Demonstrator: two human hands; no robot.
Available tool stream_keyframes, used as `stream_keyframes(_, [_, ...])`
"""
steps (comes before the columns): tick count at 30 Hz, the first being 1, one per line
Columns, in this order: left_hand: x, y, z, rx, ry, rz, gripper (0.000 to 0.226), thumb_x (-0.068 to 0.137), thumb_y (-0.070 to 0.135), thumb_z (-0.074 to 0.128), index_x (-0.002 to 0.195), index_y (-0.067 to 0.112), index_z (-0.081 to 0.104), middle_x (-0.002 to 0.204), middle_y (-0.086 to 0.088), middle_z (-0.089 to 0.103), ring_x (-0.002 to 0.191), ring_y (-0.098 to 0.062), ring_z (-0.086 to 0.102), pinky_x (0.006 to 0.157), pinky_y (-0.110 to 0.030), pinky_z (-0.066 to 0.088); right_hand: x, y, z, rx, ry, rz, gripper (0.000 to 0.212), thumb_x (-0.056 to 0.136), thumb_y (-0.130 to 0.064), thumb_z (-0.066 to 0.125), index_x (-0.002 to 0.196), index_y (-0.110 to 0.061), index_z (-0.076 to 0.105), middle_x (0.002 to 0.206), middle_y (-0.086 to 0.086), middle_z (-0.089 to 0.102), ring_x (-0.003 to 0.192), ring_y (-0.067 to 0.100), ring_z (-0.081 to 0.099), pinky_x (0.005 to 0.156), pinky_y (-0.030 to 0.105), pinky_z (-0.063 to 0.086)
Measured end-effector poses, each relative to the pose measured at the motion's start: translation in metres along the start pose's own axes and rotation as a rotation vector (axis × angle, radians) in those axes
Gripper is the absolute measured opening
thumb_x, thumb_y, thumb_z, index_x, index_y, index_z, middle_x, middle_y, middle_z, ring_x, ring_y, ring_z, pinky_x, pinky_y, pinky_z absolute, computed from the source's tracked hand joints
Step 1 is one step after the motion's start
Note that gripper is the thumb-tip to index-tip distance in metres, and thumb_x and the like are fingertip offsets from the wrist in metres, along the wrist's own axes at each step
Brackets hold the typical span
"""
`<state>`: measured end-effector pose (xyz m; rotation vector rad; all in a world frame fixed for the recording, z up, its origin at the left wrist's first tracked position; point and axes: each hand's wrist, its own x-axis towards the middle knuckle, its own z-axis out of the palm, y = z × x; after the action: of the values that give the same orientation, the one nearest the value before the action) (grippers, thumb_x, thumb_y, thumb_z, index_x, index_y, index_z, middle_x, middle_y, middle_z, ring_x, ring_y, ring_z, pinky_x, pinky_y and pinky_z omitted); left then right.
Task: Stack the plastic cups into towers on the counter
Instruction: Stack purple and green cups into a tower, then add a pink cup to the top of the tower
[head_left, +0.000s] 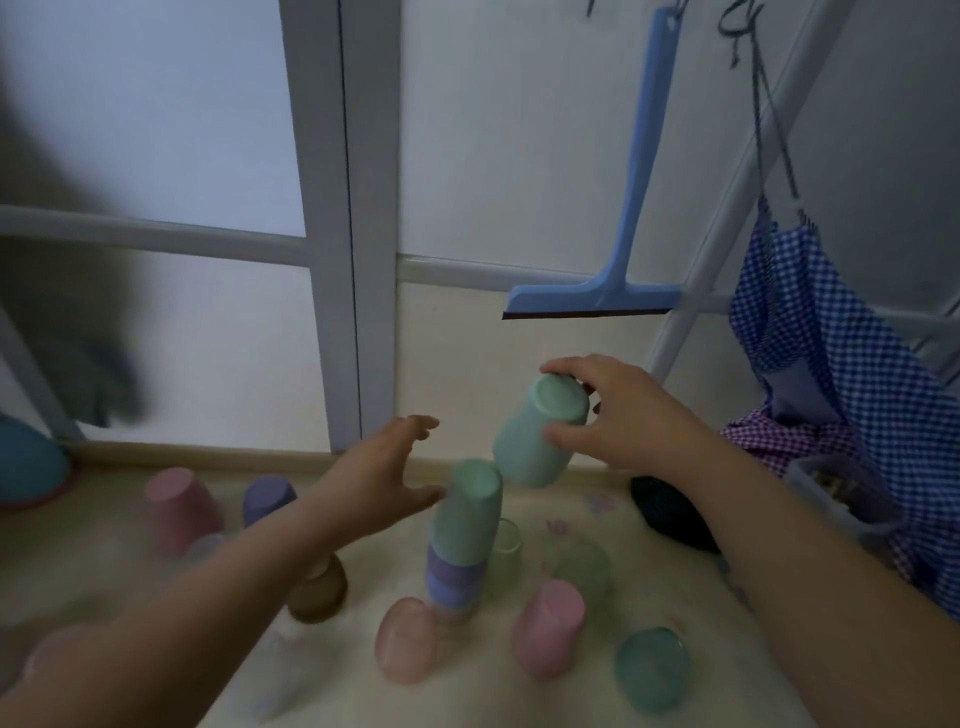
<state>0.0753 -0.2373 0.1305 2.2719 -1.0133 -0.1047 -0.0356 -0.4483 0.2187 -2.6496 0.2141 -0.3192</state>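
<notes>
The right hand (618, 415) grips a mint green cup (540, 434) held upside down, thumb low on its side wall and fingers curled over the closed base. The cup is tilted, its base toward the upper right of the frame and its open mouth toward the lower left, just beside the top of the tower (462, 535) and not yet over it. The left hand (387, 473) is spread and empty, its fingertips close to the tower's top cup on the left; whether they touch it cannot be told through the blur.

The tower stands at the middle of the table (597, 691): a mint cup on top, purple and blue cups nested below, all inverted. Its long axis is near upright, leaning slightly right, so the held cup lies up and right of it and, in my judgement, must be righted to that axis and brought left before it can drop on. The right hand is the nearer to that job.

Around the base lie loose cups: a pink cup (548, 626), a translucent pink one (405, 639), a teal cup (652, 667), a brown cup (317, 592) half hidden by the left forearm, and pale green ones behind the tower that are hard to make out. The tower's foot is smeared.
</notes>
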Motion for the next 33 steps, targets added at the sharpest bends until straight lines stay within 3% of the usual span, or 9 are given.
stream_keyframes(3, [-0.005, -0.013, -0.021, 0.031, 0.063, -0.023, 0.061, 0.076, 0.029, 0.071, 0.128, 0.022, 0.041, 0.128, -0.004, 0.053, 0.110, -0.019, 0.054, 0.094, -0.035, 0.046, 0.010, -0.023, 0.004, 0.050, 0.006, -0.037, 0.057, 0.072, -0.031, 0.072, 0.125, -0.033, 0.050, 0.116, -0.008, 0.056, 0.098, 0.009, 0.052, 0.085, 0.026, 0.046])
stream_keyframes(7, [-0.017, -0.028, -0.032, 0.041, 0.051, -0.050, 0.056, 0.078, 0.026, 0.070, 0.127, 0.018, 0.044, 0.127, -0.005, 0.053, 0.109, -0.020, 0.054, 0.093, -0.033, 0.046, 0.014, -0.039, 0.036, -0.034, -0.129, -0.070, 0.060, 0.074, -0.030, 0.070, 0.129, -0.029, 0.048, 0.124, -0.003, 0.055, 0.111, 0.014, 0.052, 0.095, 0.027, 0.043])
stream_keyframes(13, [-0.036, -0.048, -0.030, 0.043, 0.021, -0.108, 0.054, 0.078, 0.026, 0.070, 0.126, 0.020, 0.046, 0.126, -0.003, 0.053, 0.099, -0.011, 0.051, 0.085, -0.025, 0.044, 0.014, -0.028, 0.072, -0.048, -0.223, 0.004, 0.061, 0.073, -0.026, 0.067, 0.130, -0.025, 0.047, 0.129, 0.002, 0.054, 0.115, 0.019, 0.051, 0.098, 0.029, 0.042])
stream_keyframes(17, [-0.039, -0.042, -0.024, 0.027, 0.012, -0.089, 0.051, 0.079, 0.024, 0.069, 0.124, 0.016, 0.047, 0.124, -0.006, 0.055, 0.105, -0.019, 0.055, 0.088, -0.030, 0.046, 0.010, -0.017, 0.076, -0.037, -0.245, 0.022, 0.072, 0.075, -0.026, 0.068, 0.139, -0.028, 0.035, 0.136, 0.002, 0.047, 0.123, 0.018, 0.045, 0.104, 0.029, 0.036])
stream_keyframes(21, [-0.039, -0.011, -0.016, 0.199, 0.095, 0.207, 0.043, 0.082, 0.037, 0.054, 0.118, 0.014, 0.054, 0.114, -0.008, 0.062, 0.096, -0.028, 0.063, 0.078, -0.033, 0.052, -0.007, -0.007, 0.070, 0.013, -0.208, 0.078, 0.087, 0.074, -0.034, 0.074, 0.144, -0.030, 0.023, 0.144, -0.001, 0.040, 0.129, 0.015, 0.040, 0.108, 0.031, 0.034])
stream_keyframes(24, [-0.037, 0.024, 0.003, 0.262, 0.029, 0.445, 0.042, 0.075, 0.041, 0.044, 0.106, 0.016, 0.059, 0.095, -0.006, 0.067, 0.077, -0.025, 0.066, 0.061, -0.026, 0.050, -0.036, 0.017, 0.062, -0.005, -0.142, 0.182, 0.080, 0.076, -0.036, 0.073, 0.142, -0.028, 0.027, 0.140, -0.002, 0.043, 0.125, 0.012, 0.043, 0.103, 0.027, 0.038])
stream_keyframes(28, [-0.033, 0.059, 0.057, 0.156, -0.113, 0.566, 0.041, 0.076, 0.042, 0.043, 0.106, 0.018, 0.058, 0.097, -0.003, 0.067, 0.085, -0.022, 0.066, 0.066, -0.026, 0.052, -0.091, 0.062, 0.053, -0.064, -0.128, 0.344, 0.074, 0.078, -0.033, 0.071, 0.140, -0.023, 0.032, 0.138, 0.002, 0.045, 0.122, 0.013, 0.044, 0.097, 0.021, 0.035])
stream_keyframes(31, [-0.027, 0.067, 0.102, 0.060, -0.223, 0.484, 0.045, 0.076, 0.039, 0.047, 0.114, 0.016, 0.055, 0.111, -0.006, 0.063, 0.098, -0.027, 0.063, 0.080, -0.033, 0.055, -0.131, 0.095, 0.043, -0.069, -0.135, 0.500, 0.070, 0.081, -0.030, 0.069, 0.140, -0.023, 0.033, 0.137, 0.001, 0.045, 0.123, 0.016, 0.045, 0.099, 0.028, 0.039])
stream_keyframes(33, [-0.022, 0.067, 0.129, 0.066, -0.274, 0.429, 0.050, 0.075, 0.037, 0.047, 0.119, 0.015, 0.053, 0.116, -0.008, 0.060, 0.105, -0.029, 0.059, 0.085, -0.035, 0.052, -0.152, 0.117, 0.038, -0.067, -0.125, 0.554, 0.067, 0.082, -0.031, 0.068, 0.139, -0.021, 0.034, 0.137, 0.002, 0.047, 0.121, 0.016, 0.046, 0.096, 0.026, 0.038])
